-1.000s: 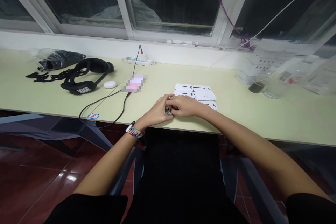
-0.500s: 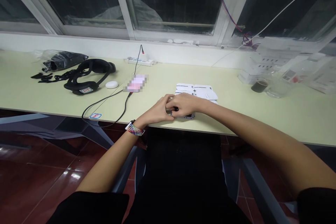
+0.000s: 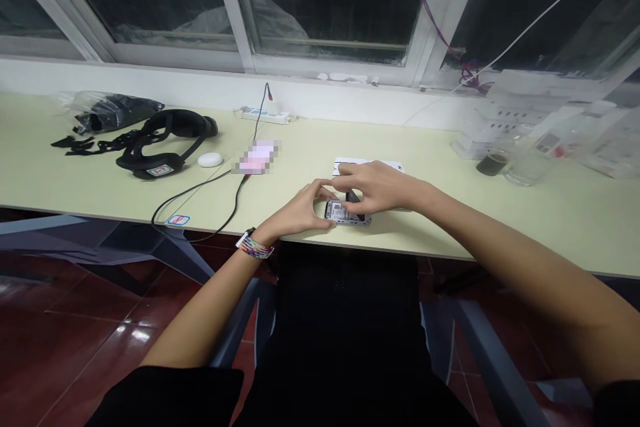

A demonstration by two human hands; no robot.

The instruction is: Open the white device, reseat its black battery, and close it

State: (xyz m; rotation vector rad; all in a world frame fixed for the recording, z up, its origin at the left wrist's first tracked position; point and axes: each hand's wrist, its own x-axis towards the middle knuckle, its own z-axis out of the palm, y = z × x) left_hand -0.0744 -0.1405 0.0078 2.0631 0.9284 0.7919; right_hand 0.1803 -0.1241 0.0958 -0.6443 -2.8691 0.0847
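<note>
Near the table's front edge lies a small flat rectangular device [image 3: 340,212], its top side showing a printed label with a dark part at the right. My left hand [image 3: 299,211] curves around the device's left end, thumb at the near edge and fingers at the far edge. Above its right half, my right hand [image 3: 383,188] pinches a thin dark flat piece [image 3: 353,198], tilted up from the device. Whether that piece is joined to the device, I cannot tell. White printed cards [image 3: 345,164] lie behind, mostly covered by the right hand.
To the left are a black headset [image 3: 150,163], a white oval case [image 3: 210,159] and a blurred-out phone [image 3: 257,157] with a black cable [image 3: 240,203]. A power strip [image 3: 267,115] sits by the wall. White boxes [image 3: 480,127] and a cup of dark liquid [image 3: 493,163] stand right.
My right hand has shifted right and lifted, its fingers opening out from the left hand. The device's label and the tilted dark piece now show. My left hand stays nearly in place.
</note>
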